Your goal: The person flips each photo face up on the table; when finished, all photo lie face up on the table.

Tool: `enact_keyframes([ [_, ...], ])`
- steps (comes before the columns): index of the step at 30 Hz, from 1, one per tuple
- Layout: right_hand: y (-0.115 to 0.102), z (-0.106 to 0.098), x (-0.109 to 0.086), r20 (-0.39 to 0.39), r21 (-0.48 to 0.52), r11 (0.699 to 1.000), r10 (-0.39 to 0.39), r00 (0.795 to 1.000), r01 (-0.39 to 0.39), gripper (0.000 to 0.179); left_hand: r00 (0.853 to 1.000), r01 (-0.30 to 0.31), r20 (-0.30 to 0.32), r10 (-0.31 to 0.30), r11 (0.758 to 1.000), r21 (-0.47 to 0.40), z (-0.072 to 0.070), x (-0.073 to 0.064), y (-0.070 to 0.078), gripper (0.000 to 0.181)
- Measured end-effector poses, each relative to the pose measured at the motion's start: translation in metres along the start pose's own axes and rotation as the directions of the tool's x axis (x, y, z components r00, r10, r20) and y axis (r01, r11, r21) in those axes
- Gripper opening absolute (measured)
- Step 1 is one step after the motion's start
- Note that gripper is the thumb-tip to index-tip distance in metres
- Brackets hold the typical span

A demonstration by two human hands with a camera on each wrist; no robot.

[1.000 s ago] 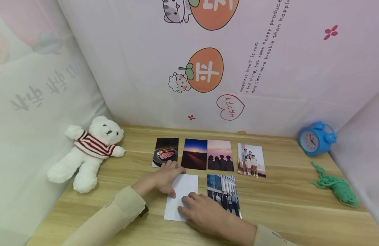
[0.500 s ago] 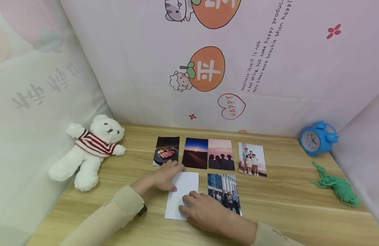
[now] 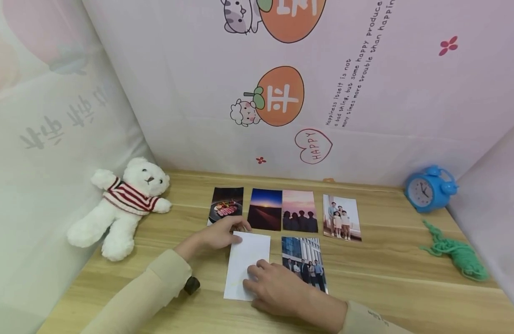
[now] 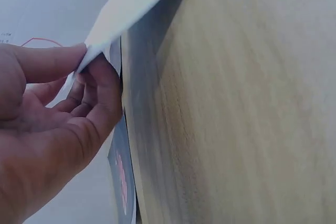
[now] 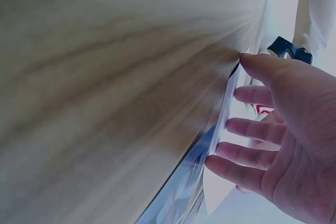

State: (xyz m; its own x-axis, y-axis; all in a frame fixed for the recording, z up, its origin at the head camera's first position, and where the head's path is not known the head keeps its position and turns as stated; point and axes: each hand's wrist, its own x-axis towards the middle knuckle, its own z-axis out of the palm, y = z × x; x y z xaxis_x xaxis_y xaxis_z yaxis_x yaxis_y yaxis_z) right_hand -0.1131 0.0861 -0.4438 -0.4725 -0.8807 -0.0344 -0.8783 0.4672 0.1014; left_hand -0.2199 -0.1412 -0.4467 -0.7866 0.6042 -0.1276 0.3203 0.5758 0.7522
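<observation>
A white photo card (image 3: 247, 260), blank side up, lies on the wooden table in front of me. My left hand (image 3: 218, 233) pinches its upper left corner between thumb and forefinger; in the left wrist view the card (image 4: 128, 11) bends up off the tabletop at that end. My right hand (image 3: 279, 288) rests with spread, slightly bent fingers on the card's lower right part, and its wrist partly covers an office-group photo (image 3: 304, 260). A food photo (image 3: 226, 204) lies just beyond the left hand, its lower edge partly hidden by the fingers.
Along the back lie a sunset road photo (image 3: 265, 208), a silhouettes photo (image 3: 299, 211) and a family photo (image 3: 341, 217). A white teddy bear (image 3: 127, 199) sits at the left. At the right are a blue alarm clock (image 3: 429, 189) and green yarn (image 3: 459, 255).
My left hand has shifted slightly up along the card's left side to its upper corner, fingers closing into a pinch. The right hand has stayed nearly still on the card.
</observation>
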Motion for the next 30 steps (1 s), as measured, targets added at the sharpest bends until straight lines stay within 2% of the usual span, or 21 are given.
enact_keyframes([
  [4, -0.002, -0.002, 0.004, -0.025, -0.026, 1.0, 0.006, 1.0, -0.007, 0.056, 0.999, 0.037, -0.025, -0.039, 0.997, -0.067, -0.003, 0.0, 0.001, 0.023],
  [9, -0.007, -0.008, 0.01, -0.057, -0.089, 0.996, 0.004, 0.998, -0.009, 0.072, 0.995, 0.083, -0.043, -0.088, 0.992, -0.1, -0.003, 0.0, 0.001, 0.02],
  [11, -0.008, -0.01, 0.013, -0.045, -0.108, 0.994, 0.011, 0.999, -0.016, 0.072, 0.992, 0.106, -0.051, -0.113, 0.987, -0.121, -0.002, 0.0, 0.001, 0.02],
  [17, -0.011, -0.014, 0.019, -0.047, -0.139, 0.99, 0.002, 0.999, -0.009, 0.053, 0.986, 0.149, -0.04, -0.165, 0.955, -0.258, 0.002, 0.0, 0.005, 0.024],
  [23, -0.011, -0.018, 0.02, -0.014, -0.13, 0.991, -0.012, 1.0, 0.01, 0.057, 0.982, 0.164, -0.036, -0.183, 0.939, -0.304, 0.003, -0.001, 0.001, 0.022],
  [26, -0.01, -0.02, 0.02, -0.03, -0.134, 0.991, -0.022, 0.999, 0.018, 0.055, 0.981, 0.168, -0.028, -0.193, 0.91, -0.379, 0.004, -0.001, -0.003, 0.025],
  [28, -0.01, -0.023, 0.018, -0.055, -0.133, 0.991, -0.029, 0.998, 0.021, 0.053, 0.981, 0.164, -0.019, -0.195, 0.872, -0.461, 0.004, -0.001, -0.006, 0.029],
  [30, -0.009, -0.025, 0.016, -0.08, -0.133, 0.991, -0.032, 0.996, 0.021, 0.051, 0.982, 0.151, -0.009, -0.187, 0.82, -0.551, 0.005, 0.0, -0.008, 0.033],
])
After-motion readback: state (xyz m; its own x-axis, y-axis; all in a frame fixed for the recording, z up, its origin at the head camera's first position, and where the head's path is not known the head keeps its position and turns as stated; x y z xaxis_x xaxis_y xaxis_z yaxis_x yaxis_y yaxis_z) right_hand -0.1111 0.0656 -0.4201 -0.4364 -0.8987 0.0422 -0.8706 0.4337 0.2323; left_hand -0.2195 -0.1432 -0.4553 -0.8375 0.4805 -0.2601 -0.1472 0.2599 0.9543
